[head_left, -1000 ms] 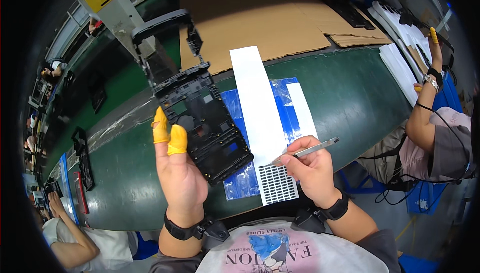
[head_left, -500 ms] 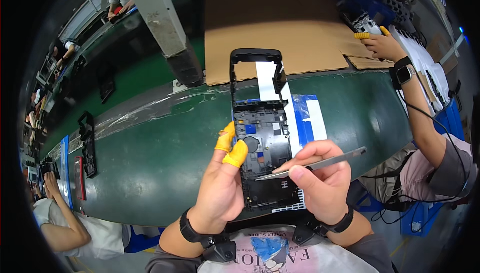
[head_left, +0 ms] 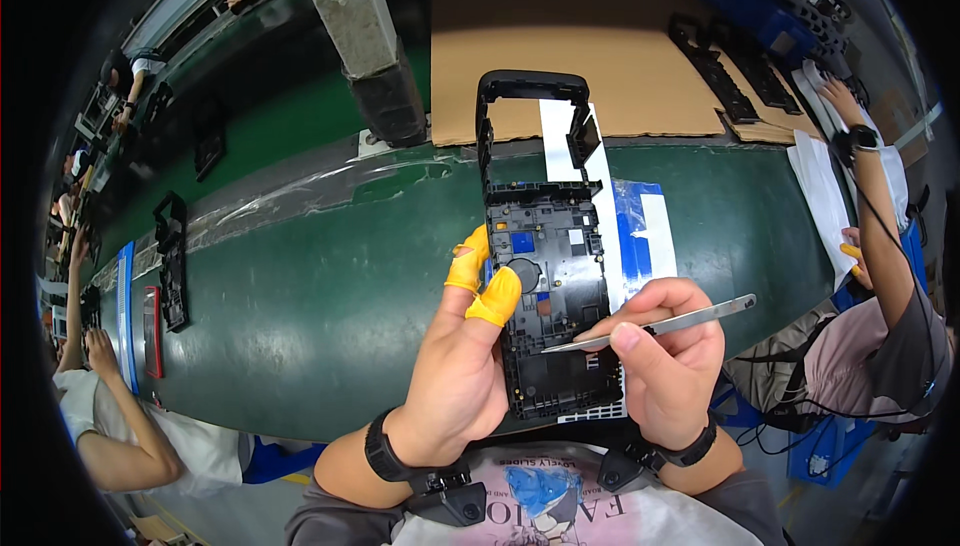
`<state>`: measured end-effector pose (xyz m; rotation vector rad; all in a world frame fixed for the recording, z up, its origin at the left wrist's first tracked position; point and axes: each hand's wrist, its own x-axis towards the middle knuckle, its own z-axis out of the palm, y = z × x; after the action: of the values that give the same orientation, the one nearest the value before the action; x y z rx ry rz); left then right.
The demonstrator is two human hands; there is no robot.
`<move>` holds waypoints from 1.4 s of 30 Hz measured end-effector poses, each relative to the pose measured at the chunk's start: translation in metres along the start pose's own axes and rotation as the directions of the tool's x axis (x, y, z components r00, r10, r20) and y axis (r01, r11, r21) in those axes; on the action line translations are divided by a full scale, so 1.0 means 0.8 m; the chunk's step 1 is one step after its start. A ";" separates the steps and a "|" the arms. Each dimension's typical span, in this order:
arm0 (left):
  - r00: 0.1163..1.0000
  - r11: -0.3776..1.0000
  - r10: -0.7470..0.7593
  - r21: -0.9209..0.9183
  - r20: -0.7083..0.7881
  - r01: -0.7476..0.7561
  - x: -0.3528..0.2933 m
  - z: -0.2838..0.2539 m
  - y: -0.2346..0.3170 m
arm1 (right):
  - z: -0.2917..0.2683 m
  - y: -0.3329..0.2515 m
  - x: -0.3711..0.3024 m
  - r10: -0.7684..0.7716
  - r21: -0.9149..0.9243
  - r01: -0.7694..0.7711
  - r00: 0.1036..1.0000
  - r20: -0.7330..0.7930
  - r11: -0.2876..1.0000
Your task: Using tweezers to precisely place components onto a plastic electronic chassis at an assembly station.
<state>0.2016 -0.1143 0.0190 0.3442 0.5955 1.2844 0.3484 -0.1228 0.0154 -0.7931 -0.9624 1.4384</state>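
A black plastic housing (head_left: 556, 318) with an open frame at its far end stands out over the table's near edge. My left hand (head_left: 452, 378), with yellow finger cots on its thumb and a finger, grips the housing along its left side. Between the thumb and fingers of my right hand (head_left: 668, 371) is a pair of metal tweezers (head_left: 708, 313). The tweezer tips point left and lie over the lower part of the housing's inner face; whether they touch it, I cannot tell. Small blue and white patches and a round disc show on that face.
Behind the housing lie a white strip (head_left: 556, 136) and a blue-and-white sheet (head_left: 655, 236). Cardboard (head_left: 560, 36) covers the far table, with black frames (head_left: 712, 71) at its right. A pillar (head_left: 385, 96) rises far left of centre. A co-worker's arm (head_left: 890, 206) is at right.
The co-worker at right has drawn a hand back from the cardboard, where black frames now lie. The view has shifted slightly; my hands keep much the same hold on the housing and tweezers.
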 end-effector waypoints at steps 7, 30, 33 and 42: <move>0.998 0.995 0.051 0.082 -0.038 -0.048 -0.003 0.002 0.000 | 0.000 0.000 0.001 -0.002 -0.053 0.003 1.000 0.020 0.999; 0.928 0.901 0.372 0.232 0.024 -0.367 0.001 -0.007 0.007 | -0.049 0.016 -0.019 -0.023 -0.078 0.007 0.978 -0.208 0.997; 0.918 0.895 0.397 0.221 0.005 -0.389 0.004 -0.010 0.009 | -0.052 0.025 -0.023 0.051 -0.095 -0.072 0.977 -0.208 0.993; 0.910 0.901 0.409 0.183 -0.063 -0.392 0.017 -0.016 0.004 | -0.061 0.037 -0.023 0.033 -0.128 -0.058 0.980 -0.196 0.990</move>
<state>0.1935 -0.1015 0.0072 0.5657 0.7458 1.6608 0.3813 -0.1354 -0.0337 -1.0398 -0.9014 1.3185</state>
